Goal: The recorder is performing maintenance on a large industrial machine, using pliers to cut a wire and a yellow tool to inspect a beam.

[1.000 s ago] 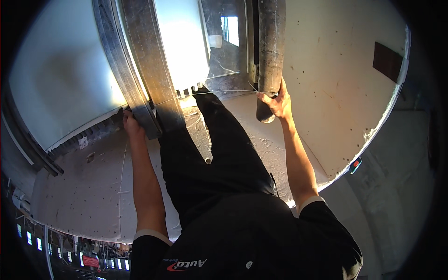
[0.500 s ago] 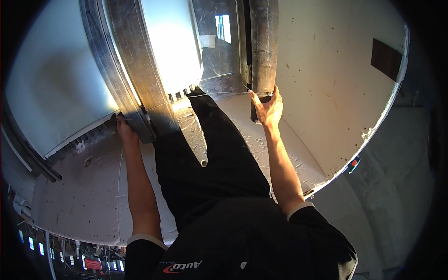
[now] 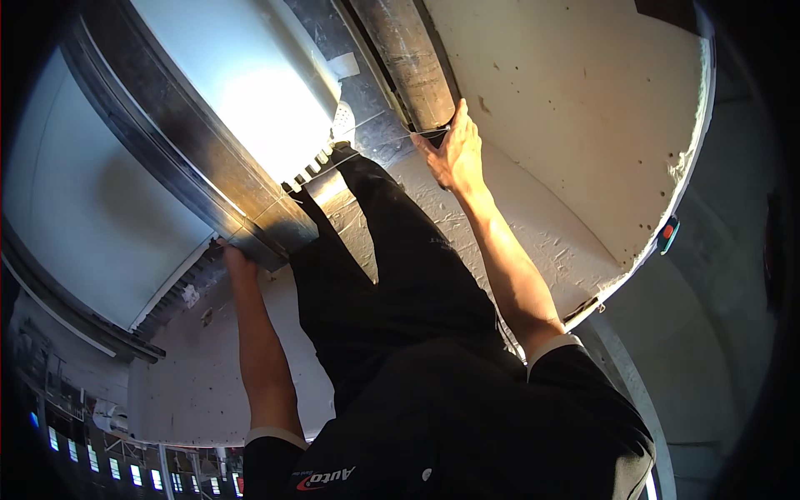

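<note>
My left hand [image 3: 239,260] is at the lower end of a dark metal rail [image 3: 171,150], its fingers curled against the rail's edge and partly hidden by it. My right hand [image 3: 458,158] is wrapped round the lower end of a worn metal roller [image 3: 408,58], thumb on one side and fingers on the other. A thin pale string [image 3: 327,169] stretches across from the roller's end by my right hand to the wide brown metal beam [image 3: 208,108] beside the rail. Whether either hand pinches the string is hard to make out.
Brightly lit white panels [image 3: 242,75] stand between beam and roller, with a toothed lower edge. A pale, rough-edged board [image 3: 575,108] rises on the right. My legs [image 3: 392,242] rest on the pale, scuffed surface [image 3: 533,225]. A small red-and-teal object [image 3: 668,235] sits at the board's edge.
The view has turned, so the rail, beam and roller now slant toward the upper left. My right hand appears higher and slightly left, still at the roller's end; my left stays by the rail.
</note>
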Available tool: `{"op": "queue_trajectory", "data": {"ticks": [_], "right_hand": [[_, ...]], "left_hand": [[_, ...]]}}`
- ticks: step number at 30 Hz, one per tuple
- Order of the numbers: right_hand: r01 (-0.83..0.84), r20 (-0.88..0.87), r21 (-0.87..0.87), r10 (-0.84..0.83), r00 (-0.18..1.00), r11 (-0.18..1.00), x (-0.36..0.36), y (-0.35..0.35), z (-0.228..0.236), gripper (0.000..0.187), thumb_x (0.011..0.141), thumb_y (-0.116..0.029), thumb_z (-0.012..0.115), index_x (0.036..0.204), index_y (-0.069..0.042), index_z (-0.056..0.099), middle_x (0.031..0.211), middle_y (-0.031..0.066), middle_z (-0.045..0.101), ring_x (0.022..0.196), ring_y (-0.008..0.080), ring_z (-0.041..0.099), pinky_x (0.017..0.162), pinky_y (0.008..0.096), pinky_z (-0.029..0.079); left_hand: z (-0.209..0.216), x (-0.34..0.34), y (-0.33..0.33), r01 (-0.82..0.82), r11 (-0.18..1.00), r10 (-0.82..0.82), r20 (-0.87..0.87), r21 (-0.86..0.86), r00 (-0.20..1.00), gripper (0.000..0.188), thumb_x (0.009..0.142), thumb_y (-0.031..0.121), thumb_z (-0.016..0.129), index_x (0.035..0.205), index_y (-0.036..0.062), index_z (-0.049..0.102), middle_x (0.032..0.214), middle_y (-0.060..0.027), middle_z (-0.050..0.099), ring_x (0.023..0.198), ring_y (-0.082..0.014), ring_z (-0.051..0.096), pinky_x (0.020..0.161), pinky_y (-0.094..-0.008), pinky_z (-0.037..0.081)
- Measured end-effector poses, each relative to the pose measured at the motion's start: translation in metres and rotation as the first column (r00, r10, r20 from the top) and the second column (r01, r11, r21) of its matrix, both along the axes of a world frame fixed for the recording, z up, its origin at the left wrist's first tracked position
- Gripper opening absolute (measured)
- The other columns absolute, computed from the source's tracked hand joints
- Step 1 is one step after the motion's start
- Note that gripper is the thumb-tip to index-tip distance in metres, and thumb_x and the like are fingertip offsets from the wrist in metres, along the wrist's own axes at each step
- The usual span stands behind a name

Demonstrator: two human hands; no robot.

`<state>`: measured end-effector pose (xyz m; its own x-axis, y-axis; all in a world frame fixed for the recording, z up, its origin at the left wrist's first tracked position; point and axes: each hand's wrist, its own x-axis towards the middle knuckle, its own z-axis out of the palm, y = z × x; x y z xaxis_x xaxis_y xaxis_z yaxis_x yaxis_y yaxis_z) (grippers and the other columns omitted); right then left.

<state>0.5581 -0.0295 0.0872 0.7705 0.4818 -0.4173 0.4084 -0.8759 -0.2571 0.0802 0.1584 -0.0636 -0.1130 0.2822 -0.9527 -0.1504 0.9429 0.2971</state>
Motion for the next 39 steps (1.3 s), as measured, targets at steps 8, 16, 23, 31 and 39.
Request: {"op": "queue_trajectory", "data": {"ticks": [8,16,23,31,39], "right_hand": [[0.290,-0.342,0.104,-0.239,0.909,0.952,0.028,-0.023,0.010,0.109,0.068,-0.049,0.085,0.142,0.012,0.033,0.134,0.0286,0.052,0.127,0.0423,0.049,0.106,0.0464,0.041],[0.294,-0.193,0.061,-0.278,0.941,0.954,0.017,-0.019,0.013,0.085,0.060,-0.045,0.084,0.120,0.007,0.054,0.122,0.0227,0.059,0.118,0.0386,0.054,0.100,0.0467,0.044],[0.144,-0.132,0.133,-0.127,0.983,0.981,0.025,-0.030,0.005,0.084,0.059,-0.044,0.085,0.120,0.005,0.054,0.118,0.0197,0.059,0.115,0.0361,0.054,0.099,0.0462,0.043],[0.180,0.050,0.289,-0.203,0.978,0.940,0.003,-0.025,0.023,0.089,0.065,-0.040,0.083,0.134,0.000,0.044,0.126,0.0191,0.058,0.119,0.0360,0.053,0.103,0.0447,0.041],[0.142,-0.172,0.108,-0.122,0.978,0.984,0.017,-0.027,0.028,0.095,0.064,-0.041,0.086,0.141,-0.007,0.041,0.132,0.0168,0.055,0.119,0.0359,0.055,0.101,0.0491,0.040]], "left_hand": [[0.125,-0.003,0.008,0.621,0.744,-0.665,-0.179,-0.247,0.725,0.058,0.099,0.057,0.046,0.134,0.0122,0.051,0.122,-0.0071,0.061,0.110,-0.0224,0.057,0.092,-0.0414,0.044],[0.247,-0.066,0.014,0.849,0.459,-0.888,-0.151,-0.262,0.434,0.051,0.098,0.052,0.053,0.129,0.0109,0.055,0.121,-0.0059,0.064,0.106,-0.0211,0.059,0.083,-0.0382,0.048],[0.262,-0.038,0.028,0.893,0.414,-0.896,-0.251,-0.176,0.366,0.038,0.100,0.046,0.053,0.113,0.0116,0.063,0.101,-0.0025,0.067,0.085,-0.0149,0.059,0.072,-0.0317,0.046],[0.296,0.030,0.031,0.924,0.383,-0.879,-0.303,0.012,0.368,0.038,0.102,0.043,0.052,0.110,0.0089,0.066,0.097,0.0002,0.067,0.076,-0.0090,0.054,0.064,-0.0267,0.041],[0.307,0.019,-0.001,0.874,0.485,-0.823,-0.325,0.026,0.466,0.041,0.101,0.046,0.054,0.119,0.0109,0.065,0.104,0.0002,0.069,0.090,-0.0106,0.061,0.072,-0.0277,0.046]]}}
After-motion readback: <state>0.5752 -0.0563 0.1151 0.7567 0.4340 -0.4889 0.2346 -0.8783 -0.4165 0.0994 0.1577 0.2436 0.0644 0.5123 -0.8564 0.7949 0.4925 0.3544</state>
